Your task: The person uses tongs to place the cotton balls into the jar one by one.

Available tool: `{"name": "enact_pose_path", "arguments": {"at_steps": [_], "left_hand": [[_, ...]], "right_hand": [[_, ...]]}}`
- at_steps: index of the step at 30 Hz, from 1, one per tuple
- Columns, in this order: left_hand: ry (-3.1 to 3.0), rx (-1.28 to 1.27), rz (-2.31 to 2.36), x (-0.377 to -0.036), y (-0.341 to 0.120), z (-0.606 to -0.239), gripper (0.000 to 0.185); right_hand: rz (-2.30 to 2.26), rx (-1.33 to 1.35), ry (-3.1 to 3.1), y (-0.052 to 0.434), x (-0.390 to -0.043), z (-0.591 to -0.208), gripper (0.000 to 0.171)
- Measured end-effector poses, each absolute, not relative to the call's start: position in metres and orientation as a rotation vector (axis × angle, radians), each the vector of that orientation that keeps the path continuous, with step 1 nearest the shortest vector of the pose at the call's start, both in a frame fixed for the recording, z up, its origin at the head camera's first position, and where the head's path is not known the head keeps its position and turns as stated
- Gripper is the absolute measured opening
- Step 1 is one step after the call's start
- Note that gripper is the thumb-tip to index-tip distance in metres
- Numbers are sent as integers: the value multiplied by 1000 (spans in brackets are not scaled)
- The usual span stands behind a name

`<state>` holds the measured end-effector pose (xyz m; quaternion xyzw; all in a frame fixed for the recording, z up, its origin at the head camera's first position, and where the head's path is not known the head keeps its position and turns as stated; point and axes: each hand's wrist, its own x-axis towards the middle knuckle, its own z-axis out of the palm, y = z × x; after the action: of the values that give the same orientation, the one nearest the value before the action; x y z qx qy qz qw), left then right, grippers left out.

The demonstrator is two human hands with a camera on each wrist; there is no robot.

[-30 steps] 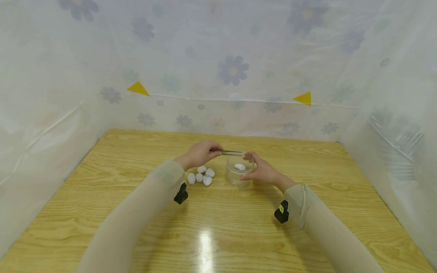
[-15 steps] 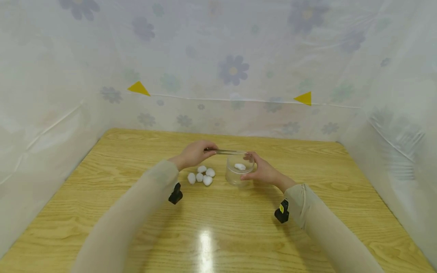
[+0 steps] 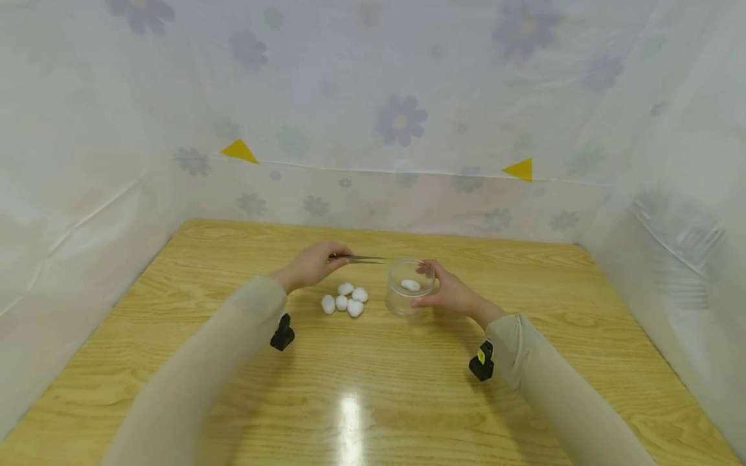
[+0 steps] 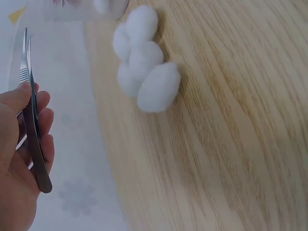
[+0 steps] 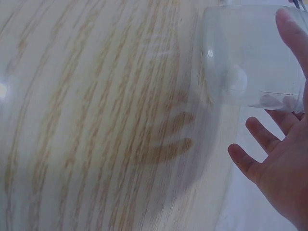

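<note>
Metal tweezers [image 4: 32, 120] are pinched between the thumb and fingers of my left hand [image 3: 317, 264], their slim tips slightly apart with nothing between them. In the head view they point right, towards a clear glass jar [image 3: 402, 303]. My right hand [image 3: 451, 292] holds that jar from its right side, thumb in front and fingers behind. Inside it is a white cotton ball [image 3: 410, 285]. Several more cotton balls [image 4: 159, 87] lie in a cluster on the table, left of the jar and just below my left hand in the head view.
The wood-grain table [image 3: 396, 395] has a patterned plastic sheet [image 3: 326, 84] behind it and at both sides. Two yellow triangles [image 3: 239, 151] mark the back sheet. A small black camera sits on each wrist.
My left hand has drawn back to the left with the tweezers, whose tips moved from over the jar's rim to left of it. The right hand, jar and cotton balls stay in place.
</note>
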<state>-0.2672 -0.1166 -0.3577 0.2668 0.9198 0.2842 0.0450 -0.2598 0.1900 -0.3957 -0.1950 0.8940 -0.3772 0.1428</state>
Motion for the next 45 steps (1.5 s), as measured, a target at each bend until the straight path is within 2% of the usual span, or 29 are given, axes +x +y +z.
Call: {"name": "enact_pose_path", "arguments": {"at_steps": [32, 45], "left_hand": [[2805, 710, 805, -262, -159, -385, 28], [2824, 713, 772, -260, -170, -397, 21]], "right_hand": [[-1103, -582, 2566, 191, -259, -396, 103], [-1112, -587, 2549, 190, -260, -395, 104]]}}
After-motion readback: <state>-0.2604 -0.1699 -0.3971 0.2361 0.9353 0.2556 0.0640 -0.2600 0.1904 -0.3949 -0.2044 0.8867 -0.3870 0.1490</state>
